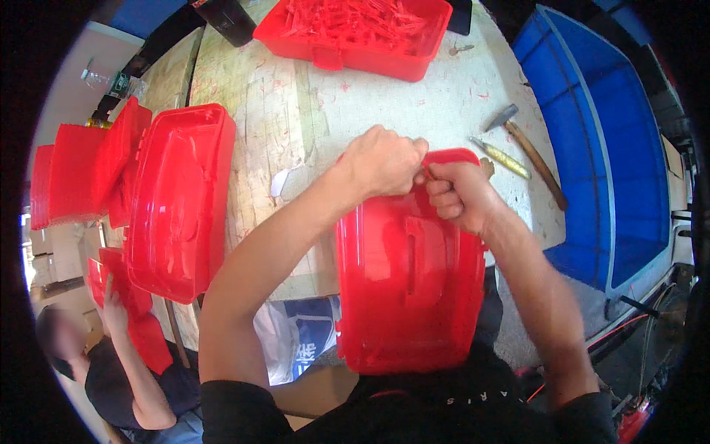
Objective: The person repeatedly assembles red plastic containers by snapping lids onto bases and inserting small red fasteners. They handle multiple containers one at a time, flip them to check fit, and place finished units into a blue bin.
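Note:
A red plastic box part point(410, 288), shaped like a toolbox lid with a raised ridge along its middle, rests against my body at the near table edge. My left hand point(383, 161) is closed at its far end, knuckles upward. Right beside it, my right hand point(460, 194) is closed too, fingers curled at the same rim. The two hands almost meet over that end. A bit of red shows between the fingers, but what they pinch is hidden. To the right lie a yellow utility knife point(504, 158) and a wooden-handled hammer point(534, 154).
A red bin point(325, 55) of thin red plastic scraps stands at the back. Another red box point(181, 196) and stacked red parts point(78, 170) sit left, near a seated co-worker point(137, 370) holding a red piece. A large blue crate point(592, 155) is at right.

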Action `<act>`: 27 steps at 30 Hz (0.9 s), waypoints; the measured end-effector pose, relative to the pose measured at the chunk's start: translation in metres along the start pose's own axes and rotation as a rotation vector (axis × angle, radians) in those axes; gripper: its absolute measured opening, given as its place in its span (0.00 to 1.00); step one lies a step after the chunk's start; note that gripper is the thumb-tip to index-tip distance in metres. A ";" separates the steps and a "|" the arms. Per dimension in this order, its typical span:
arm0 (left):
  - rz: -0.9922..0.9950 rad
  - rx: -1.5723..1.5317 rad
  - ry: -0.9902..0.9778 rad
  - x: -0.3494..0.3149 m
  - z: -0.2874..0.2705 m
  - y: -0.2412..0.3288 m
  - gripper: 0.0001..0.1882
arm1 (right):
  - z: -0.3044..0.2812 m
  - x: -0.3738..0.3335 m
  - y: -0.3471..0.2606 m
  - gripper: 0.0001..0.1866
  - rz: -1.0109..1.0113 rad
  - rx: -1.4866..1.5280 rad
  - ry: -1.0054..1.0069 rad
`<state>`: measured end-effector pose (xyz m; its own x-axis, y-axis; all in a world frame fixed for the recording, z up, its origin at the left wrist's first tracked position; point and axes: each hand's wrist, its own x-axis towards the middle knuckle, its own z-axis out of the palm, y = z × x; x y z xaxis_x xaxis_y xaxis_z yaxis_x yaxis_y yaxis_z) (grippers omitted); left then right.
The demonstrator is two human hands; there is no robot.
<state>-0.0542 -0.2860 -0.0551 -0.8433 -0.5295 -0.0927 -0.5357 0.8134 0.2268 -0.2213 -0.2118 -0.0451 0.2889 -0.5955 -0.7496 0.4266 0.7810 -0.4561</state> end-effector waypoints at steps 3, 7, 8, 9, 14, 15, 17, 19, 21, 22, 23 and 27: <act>0.000 -0.036 -0.006 0.001 -0.001 0.004 0.13 | -0.004 -0.006 0.010 0.09 -0.085 0.004 0.050; 0.017 -0.023 0.013 0.001 0.001 0.006 0.12 | 0.001 -0.009 0.015 0.09 -0.181 -0.246 0.153; 0.028 -0.020 0.024 0.001 0.002 0.006 0.12 | 0.003 -0.009 0.015 0.09 -0.208 -0.323 0.184; 0.027 -0.019 0.041 0.001 0.003 0.006 0.12 | 0.004 -0.009 0.015 0.09 -0.230 -0.346 0.213; 0.006 -0.040 0.081 0.000 0.006 0.004 0.11 | 0.002 -0.009 0.006 0.09 -0.175 -0.241 0.148; -0.003 -0.047 0.081 0.000 0.006 0.004 0.10 | 0.001 -0.009 0.005 0.09 -0.145 -0.194 0.110; -0.008 -0.059 0.104 -0.001 0.006 0.003 0.09 | 0.000 -0.008 0.002 0.09 -0.119 -0.083 0.060; 0.002 -0.099 0.117 -0.003 0.005 0.003 0.08 | -0.001 -0.007 -0.001 0.09 -0.072 -0.006 0.070; 0.005 -0.116 0.115 -0.002 0.005 0.003 0.07 | 0.000 -0.005 -0.001 0.09 -0.057 0.090 0.055; -0.004 -0.115 0.101 -0.002 0.005 0.003 0.07 | 0.000 -0.003 0.000 0.09 -0.061 0.141 0.044; -0.004 -0.114 0.106 -0.001 0.006 0.003 0.07 | 0.001 -0.002 0.002 0.09 -0.093 0.192 0.054; 0.016 -0.079 0.026 0.003 0.005 0.006 0.08 | 0.006 0.002 0.023 0.08 -0.165 0.215 0.156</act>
<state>-0.0601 -0.2815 -0.0593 -0.8498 -0.5233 -0.0634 -0.5158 0.8008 0.3042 -0.2060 -0.1962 -0.0544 0.0728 -0.6621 -0.7458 0.6330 0.6086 -0.4785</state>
